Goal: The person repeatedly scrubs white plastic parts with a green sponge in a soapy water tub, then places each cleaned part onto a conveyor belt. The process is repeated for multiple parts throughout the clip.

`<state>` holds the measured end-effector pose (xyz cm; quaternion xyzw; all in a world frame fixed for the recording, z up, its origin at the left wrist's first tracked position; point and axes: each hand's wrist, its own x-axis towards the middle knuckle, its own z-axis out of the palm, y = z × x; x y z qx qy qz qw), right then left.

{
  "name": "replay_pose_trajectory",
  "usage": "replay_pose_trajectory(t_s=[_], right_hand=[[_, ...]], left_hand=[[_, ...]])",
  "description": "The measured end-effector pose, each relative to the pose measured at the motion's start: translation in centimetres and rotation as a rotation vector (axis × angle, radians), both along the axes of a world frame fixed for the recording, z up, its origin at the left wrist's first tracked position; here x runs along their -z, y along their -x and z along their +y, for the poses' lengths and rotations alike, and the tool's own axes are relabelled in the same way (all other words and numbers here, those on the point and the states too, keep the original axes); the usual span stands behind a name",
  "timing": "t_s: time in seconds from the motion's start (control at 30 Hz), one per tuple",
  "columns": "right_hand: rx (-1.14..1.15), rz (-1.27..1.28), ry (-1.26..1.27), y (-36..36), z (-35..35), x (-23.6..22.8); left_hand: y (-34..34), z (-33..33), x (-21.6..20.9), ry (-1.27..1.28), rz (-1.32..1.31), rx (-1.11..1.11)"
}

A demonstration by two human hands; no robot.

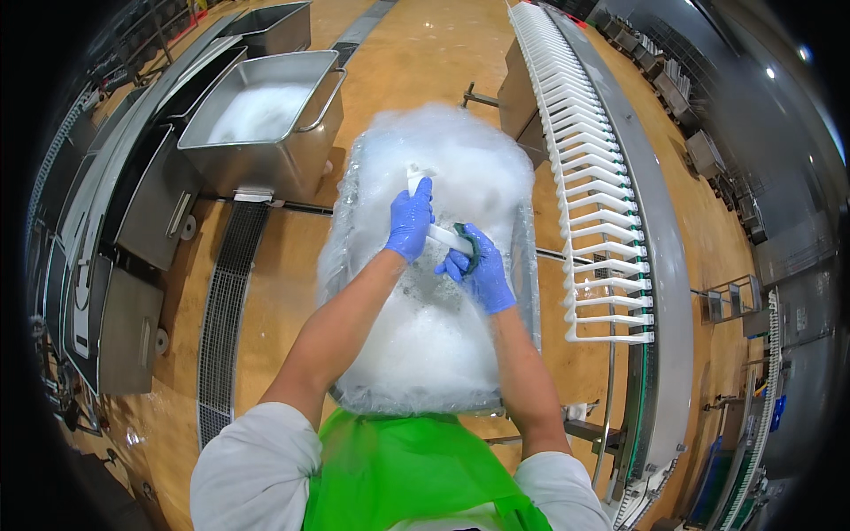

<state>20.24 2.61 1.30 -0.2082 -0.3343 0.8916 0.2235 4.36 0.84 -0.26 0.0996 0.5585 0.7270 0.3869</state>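
Over a metal tub [534, 305] heaped with white foam, my left hand [410, 223], in a blue glove, is closed around a white, angled plastic bar [440, 235]. The bar's upper end sticks out past my left fingers and has suds on it. My right hand [486, 276], also gloved in blue, presses a dark green scouring pad [467, 245] around the bar's lower end. Both hands are just above the foam [416, 354]. Whatever lies under the suds is hidden.
Along the right runs a conveyor [670, 319] with a row of white angled bars [605, 217] projecting toward the tub. A wheeled steel bin [266, 164] with foam inside stands at the far left, beside more steel bins [146, 212]. A drain grate [228, 310] crosses the floor.
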Motion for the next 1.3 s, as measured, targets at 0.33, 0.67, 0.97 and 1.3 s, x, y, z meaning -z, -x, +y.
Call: replay_pose_trajectory(t_s=[0.33, 0.67, 0.97, 1.3], right_hand=[[-0.019, -0.122, -0.070, -0.1, -0.8, -0.9], [-0.129, -0.342, -0.126, 1.0, -2.5, 0.7], [0.138, -0.213, -0.051, 1.6, -3.0, 0.0], [0.207, -0.477, -0.482, 0.5, -1.4, -1.4]], left_hand=[[-0.6, -0.5, -1.0, 0.040, -0.038, -0.008], [-0.2, -2.6, -1.4, -0.411, 0.339, 0.053], [-0.1, -2.1, -2.9, -0.668, -0.261, 0.150], [3.2, -2.1, -1.5, -0.833, -0.299, 0.297]])
